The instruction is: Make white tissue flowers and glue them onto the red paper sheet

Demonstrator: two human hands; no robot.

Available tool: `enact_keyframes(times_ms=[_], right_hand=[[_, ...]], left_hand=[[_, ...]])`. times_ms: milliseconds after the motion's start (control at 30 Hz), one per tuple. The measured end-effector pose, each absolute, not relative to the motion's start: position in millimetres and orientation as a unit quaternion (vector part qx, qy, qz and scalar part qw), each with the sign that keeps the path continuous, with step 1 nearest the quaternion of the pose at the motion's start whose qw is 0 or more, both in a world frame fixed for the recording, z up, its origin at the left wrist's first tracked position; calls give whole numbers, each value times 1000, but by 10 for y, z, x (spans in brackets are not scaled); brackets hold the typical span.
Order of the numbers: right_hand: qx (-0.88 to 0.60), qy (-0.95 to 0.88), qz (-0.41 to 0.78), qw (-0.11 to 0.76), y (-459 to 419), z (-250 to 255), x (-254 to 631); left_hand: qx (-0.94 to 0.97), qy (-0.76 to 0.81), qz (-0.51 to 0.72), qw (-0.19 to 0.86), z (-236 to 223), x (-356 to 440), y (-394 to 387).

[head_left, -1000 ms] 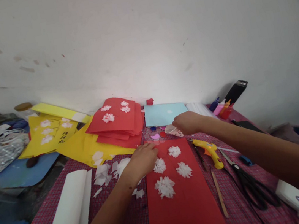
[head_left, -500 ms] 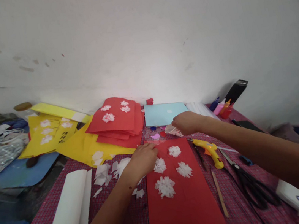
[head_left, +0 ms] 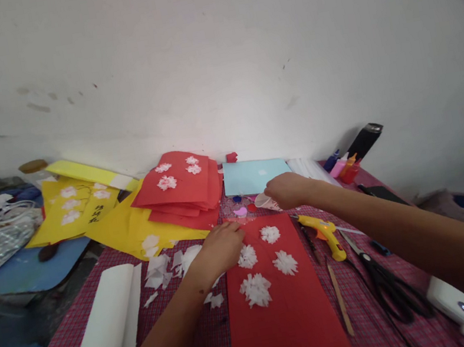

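Observation:
A red paper sheet (head_left: 287,319) lies in front of me on the checked cloth, with several white paper flowers (head_left: 256,289) stuck on it. My left hand (head_left: 220,247) rests flat on the sheet's upper left corner, fingers loosely together, next to one flower. My right hand (head_left: 289,190) reaches past the sheet's top edge and is closed on a small white cup (head_left: 262,201) tipped on its side. Small coloured paper bits (head_left: 242,210) lie just left of the cup.
A yellow glue gun (head_left: 326,233), black scissors (head_left: 388,283) and a wooden stick (head_left: 340,298) lie right of the sheet. Stacked red sheets (head_left: 181,191), yellow sheets (head_left: 71,207), a light blue sheet (head_left: 250,176), white scraps (head_left: 161,266), a folded white sheet (head_left: 108,321) and glue bottles (head_left: 345,168) surround it.

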State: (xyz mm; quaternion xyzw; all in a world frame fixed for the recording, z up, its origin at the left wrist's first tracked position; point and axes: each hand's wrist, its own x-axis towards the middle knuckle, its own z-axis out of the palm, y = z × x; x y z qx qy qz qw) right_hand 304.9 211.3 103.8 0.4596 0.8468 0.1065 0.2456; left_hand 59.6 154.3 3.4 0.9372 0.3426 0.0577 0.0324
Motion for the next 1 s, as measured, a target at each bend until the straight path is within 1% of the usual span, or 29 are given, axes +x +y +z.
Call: enact_keyframes(times_ms=[333,700,800,1000], right_hand=[[463,845,98,248,2130,1026,3028],[488,841,91,215,2067,1062,3169],[506,839,86,181,2040,1063,3245],[554,826,88,57,1874,1077,3500]], left_hand=[[937,342,63,29,31,599,1538],[939,338,57,21,59,603,1533],[940,336,60,26,30,598,1549],[940,333,70,33,-3,590,1574]])
